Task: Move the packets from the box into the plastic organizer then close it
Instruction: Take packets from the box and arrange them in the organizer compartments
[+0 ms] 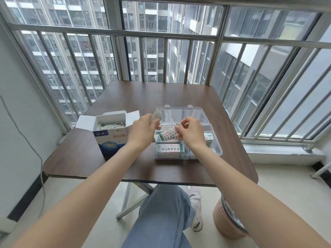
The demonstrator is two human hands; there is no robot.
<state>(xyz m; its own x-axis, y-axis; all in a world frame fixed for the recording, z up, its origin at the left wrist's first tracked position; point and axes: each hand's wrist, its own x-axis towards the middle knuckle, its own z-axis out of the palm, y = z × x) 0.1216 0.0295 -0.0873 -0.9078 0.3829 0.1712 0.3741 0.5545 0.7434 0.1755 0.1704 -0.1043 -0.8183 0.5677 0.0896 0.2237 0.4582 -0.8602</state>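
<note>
left hand (pixel 143 130) pinches small white packet (pixel 155 115) at its fingertips, beside the lid | right hand (pixel 189 133) fingers curled, pinching printed white packet (pixel 168 134) over clear plastic organizer (pixel 217 149), lid open | white-and-blue cardboard box (pixel 112 138) open, left, on brown table (pixel 89 158)

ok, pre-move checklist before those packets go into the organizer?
1. Organizer lid up: ok.
2. Right hand grips a packet over the organizer: ok.
3. Left hand holds a pale packet: ok, though blurred.
4. Free room in the target compartment: cannot tell, hands cover it.
5. Box open, packets left inside: ok.
6. Organizer fully on the table: ok.
</note>
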